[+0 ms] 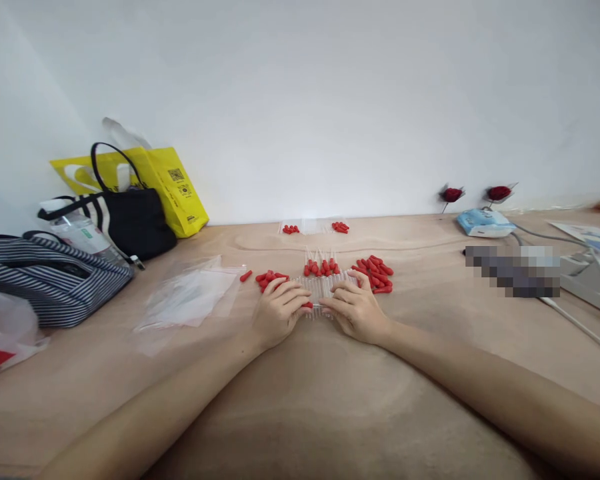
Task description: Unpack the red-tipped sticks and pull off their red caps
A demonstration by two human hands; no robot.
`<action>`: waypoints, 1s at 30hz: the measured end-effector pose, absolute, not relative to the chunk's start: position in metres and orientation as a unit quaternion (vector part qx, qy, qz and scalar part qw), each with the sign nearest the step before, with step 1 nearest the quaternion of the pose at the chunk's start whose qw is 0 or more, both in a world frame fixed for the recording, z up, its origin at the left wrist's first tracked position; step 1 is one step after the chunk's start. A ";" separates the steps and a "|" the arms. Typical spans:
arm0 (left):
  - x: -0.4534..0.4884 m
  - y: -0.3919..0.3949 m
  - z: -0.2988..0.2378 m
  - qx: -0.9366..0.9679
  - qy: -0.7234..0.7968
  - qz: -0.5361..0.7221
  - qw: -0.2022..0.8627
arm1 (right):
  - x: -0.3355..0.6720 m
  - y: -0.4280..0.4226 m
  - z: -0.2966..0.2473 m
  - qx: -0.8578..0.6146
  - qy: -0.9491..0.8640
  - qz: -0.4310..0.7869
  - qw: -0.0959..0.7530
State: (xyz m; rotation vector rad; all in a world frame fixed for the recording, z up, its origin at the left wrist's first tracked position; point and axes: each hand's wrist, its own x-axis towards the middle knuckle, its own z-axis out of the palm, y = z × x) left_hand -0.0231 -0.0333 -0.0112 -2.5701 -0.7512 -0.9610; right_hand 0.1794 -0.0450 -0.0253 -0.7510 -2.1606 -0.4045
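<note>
My left hand [281,308] is closed around a red rubber bulb [307,305]. From the other side my right hand [359,310] pinches a thin clear glass tube [321,306], which lies level between the hands, its end at the bulb. Whether the tube sits inside the bulb is hidden by my fingers. Under and behind both hands is a row of loose glass tubes [320,288]. Just beyond them lie several glass droppers with red bulbs [322,268], tips pointing away. Loose red bulbs are heaped at the left [269,278] and right [377,272].
Clear plastic bags [193,297] lie at the left, with a striped bag [55,280], a black bag [135,223] and a yellow bag [180,193] beyond. Red bulbs [340,227] rest near the wall. A tissue pack [485,223], cables and a power strip [593,283] are at the right.
</note>
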 end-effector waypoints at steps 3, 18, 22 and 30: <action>-0.024 -0.038 -0.010 -0.891 -0.250 -0.339 0.168 | 0.181 -0.047 -0.024 -0.285 -0.860 -0.165 0.389; -0.024 -0.046 -0.005 -0.904 -0.235 -0.303 0.187 | 0.185 -0.055 -0.021 -0.280 -0.864 -0.154 0.390; -0.035 -0.047 -0.004 -0.903 -0.240 -0.314 0.172 | 0.196 -0.054 -0.024 -0.299 -0.856 -0.133 0.399; -0.080 -0.019 0.002 -0.751 -0.488 -0.426 0.128 | 0.210 -0.041 -0.027 -0.423 -0.793 -0.102 0.426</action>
